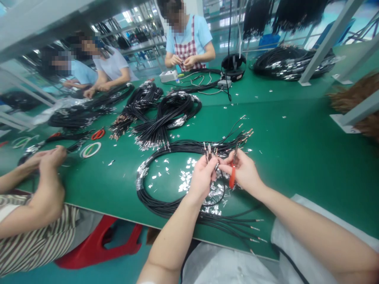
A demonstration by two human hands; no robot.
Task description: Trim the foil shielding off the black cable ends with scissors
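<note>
My left hand [203, 175] is closed around the stripped ends of several black cables, whose tips poke up above the fingers. Right beside it, my right hand [243, 170] is closed on a pair of scissors with orange-red handles [232, 177]; the dark blades point up between the fingers. Its fingertips meet the cable ends at my left hand. A looped bundle of black cables [142, 189] lies around and under both hands, bound with silvery foil [142, 171] on its left side. Small silver scraps [186, 175] are scattered inside the loop.
More black cable bundles [174, 108] lie further back on the green table [296, 150]. Orange-handled scissors [98, 134] and a tape roll [91, 150] lie to the left. A co-worker's hands [53, 156] work there. Metal posts [331, 43] stand at right; a red stool [100, 244] is below.
</note>
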